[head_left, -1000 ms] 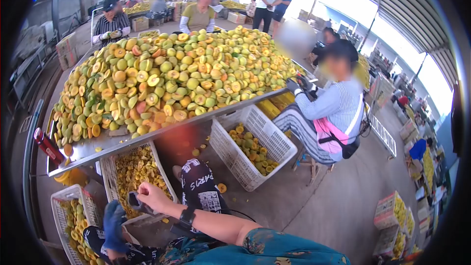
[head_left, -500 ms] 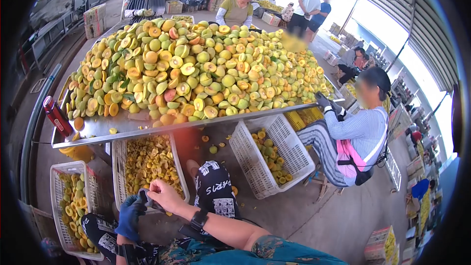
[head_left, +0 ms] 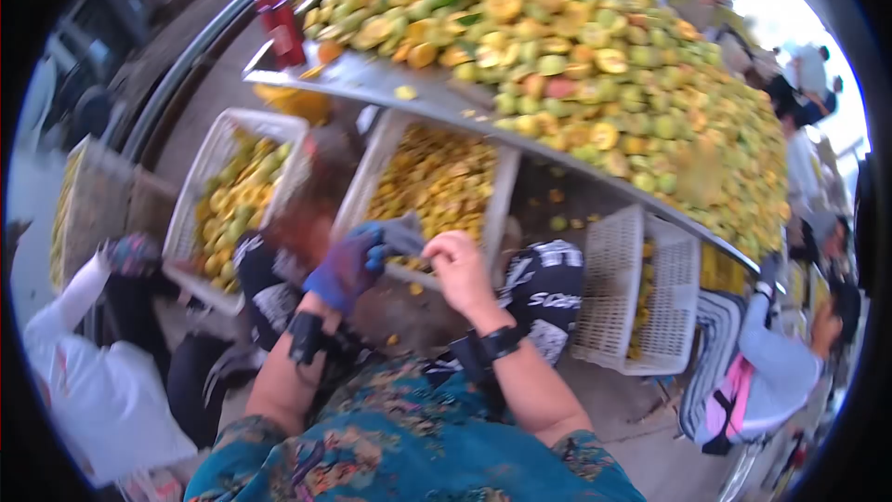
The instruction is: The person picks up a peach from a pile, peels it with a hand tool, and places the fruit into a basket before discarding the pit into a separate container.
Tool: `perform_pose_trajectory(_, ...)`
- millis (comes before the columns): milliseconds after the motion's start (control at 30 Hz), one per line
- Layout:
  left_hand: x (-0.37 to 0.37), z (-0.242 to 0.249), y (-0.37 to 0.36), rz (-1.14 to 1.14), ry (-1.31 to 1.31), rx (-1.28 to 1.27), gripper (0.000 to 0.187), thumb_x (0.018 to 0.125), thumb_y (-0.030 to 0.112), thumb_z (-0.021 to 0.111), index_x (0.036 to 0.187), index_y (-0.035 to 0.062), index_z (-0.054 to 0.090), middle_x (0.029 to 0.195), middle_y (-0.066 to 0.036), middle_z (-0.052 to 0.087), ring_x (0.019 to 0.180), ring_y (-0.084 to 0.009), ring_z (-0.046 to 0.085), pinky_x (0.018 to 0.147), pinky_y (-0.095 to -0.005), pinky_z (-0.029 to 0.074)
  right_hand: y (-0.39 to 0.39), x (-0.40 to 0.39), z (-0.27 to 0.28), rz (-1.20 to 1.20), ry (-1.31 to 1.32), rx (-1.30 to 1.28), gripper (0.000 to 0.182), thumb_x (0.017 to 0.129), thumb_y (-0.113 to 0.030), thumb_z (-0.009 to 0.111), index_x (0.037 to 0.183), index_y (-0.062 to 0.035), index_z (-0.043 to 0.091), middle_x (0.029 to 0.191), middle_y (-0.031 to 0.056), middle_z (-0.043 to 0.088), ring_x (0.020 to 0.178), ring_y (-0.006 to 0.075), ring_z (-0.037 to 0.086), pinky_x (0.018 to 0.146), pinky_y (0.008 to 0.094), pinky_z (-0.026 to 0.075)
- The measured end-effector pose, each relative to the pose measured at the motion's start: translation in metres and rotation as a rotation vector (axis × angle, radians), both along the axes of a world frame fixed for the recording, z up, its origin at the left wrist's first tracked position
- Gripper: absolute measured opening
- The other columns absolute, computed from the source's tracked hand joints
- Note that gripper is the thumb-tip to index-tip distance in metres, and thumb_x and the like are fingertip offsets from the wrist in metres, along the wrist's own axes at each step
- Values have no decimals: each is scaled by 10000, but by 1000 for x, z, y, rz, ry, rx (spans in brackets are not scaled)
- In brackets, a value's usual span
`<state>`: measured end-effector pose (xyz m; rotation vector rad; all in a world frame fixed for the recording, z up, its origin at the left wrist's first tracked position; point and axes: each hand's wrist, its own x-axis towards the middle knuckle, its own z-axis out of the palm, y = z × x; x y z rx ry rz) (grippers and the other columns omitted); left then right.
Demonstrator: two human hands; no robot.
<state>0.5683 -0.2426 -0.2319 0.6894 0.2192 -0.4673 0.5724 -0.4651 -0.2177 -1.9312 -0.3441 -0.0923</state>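
**Both hands meet on a small grey thing above the middle crate**

We see our two hands drawn together in front of us, just over the near rim of the middle crate. The left hand, in a blue glove, has its fingers curled shut on one end of a flat grey thing. The right hand, bare, presses against the other end, its fingers folded in toward the palm. The picture is smeared by head motion, so we cannot tell whether the grey thing is a tool or a scrap of cloth.

The relation that matters: the grey thing lies between the hands, its long side running from the left hand's fingertips toward the right hand's knuckles, roughly level with the crate's rim. The left hand has the firmer hold and is the nearer one; the right hand touches it from the side and seems closed on it too.

Beyond the hands, cut yellow fruit fills that crate; a second crate of fruit sits to its left. Above both runs the metal table heaped with fruit, with a red bottle standing at its corner. Another person's gloved hand reaches in at far left.
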Motion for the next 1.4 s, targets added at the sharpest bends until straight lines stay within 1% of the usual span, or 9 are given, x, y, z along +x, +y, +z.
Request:
perform_pose_trajectory(367, -1, -3, 3, 54, 99, 204, 211, 949, 300, 518, 865, 118, 585, 666, 38, 509, 490, -68, 400, 434, -184, 295, 15, -9, 5, 108, -297, -541, 335, 754, 28, 553, 993, -154, 701, 931, 109, 539, 891, 299, 571, 745, 404, 483)
perform_pose_trajectory(567, -13, 16, -18, 14, -35, 498, 149, 903, 158, 607, 1021, 81, 655, 778, 23, 580, 600, -75, 487, 519, -213, 391, 22, -3, -25, 201, 140, -702, 227, 899, -169, 463, 1082, -63, 547, 708, 177, 593, 517, 306, 521, 580, 412, 495)
perform_pose_trajectory(633, -20, 12, -26, 132, -454, 730, 174, 882, 93, 609, 1029, 37, 681, 846, -14, 606, 759, -113, 555, 679, -245, 457, 28, 3, 3, 56, 1075, 136, 180, 929, -158, 443, 991, -31, 555, 638, 105, 578, 424, 197, 444, 444, 307, 417)
perform_pose_trajectory(700, -24, 6, -26, 95, -465, 719, 177, 871, 74, 625, 1035, 26, 676, 886, -52, 604, 890, -179, 570, 804, -303, 465, 20, 11, 2, 35, 1143, 423, 198, 961, -163, 397, 870, -53, 534, 601, 13, 519, 406, 104, 370, 403, 234, 318)
perform_pose_trajectory(767, -25, -8, -30, 107, -576, 939, 178, 871, 94, 639, 1036, 40, 676, 884, -74, 599, 852, -195, 575, 787, -298, 463, 12, 23, -14, 66, 1460, 1403, 247, 963, -128, 380, 732, -96, 464, 558, -25, 414, 405, 85, 327, 411, 233, 272)
perform_pose_trajectory(900, -23, 0, -37, 53, -521, 951, 189, 863, 111, 647, 1026, 18, 668, 931, -75, 625, 851, -174, 585, 796, -308, 473, 24, 24, -3, -197, 1301, 1510, 313, 964, -110, 395, 652, -132, 374, 540, -43, 328, 405, 67, 301, 436, 236, 243)
perform_pose_trajectory(933, -23, 3, -39, 60, -520, 940, 189, 863, 111, 647, 1026, 18, 668, 931, -75, 625, 851, -174, 585, 796, -308, 473, 19, 23, -22, 117, 1169, 1529, 259, 977, -150, 411, 738, -102, 498, 614, -28, 475, 489, 95, 449, 508, 238, 374)
perform_pose_trajectory(1067, -32, 8, -47, 95, -400, 750, 206, 860, 110, 637, 1036, 5, 666, 1006, -77, 638, 914, -174, 584, 852, -306, 469, 24, 24, -57, -234, 1022, 1240, 283, 987, -242, 454, 1149, -61, 600, 1056, 97, 648, 1012, 221, 602, 938, 367, 464)
perform_pose_trajectory(1400, -22, 18, -58, 115, -185, 627, 149, 913, 168, 598, 1001, 71, 669, 816, 25, 593, 713, -65, 519, 622, -214, 422, 47, 4, -37, -113, 908, 665, 490, 1003, -477, 373, 1371, -168, 467, 1204, 27, 579, 1065, 139, 552, 967, 305, 425)
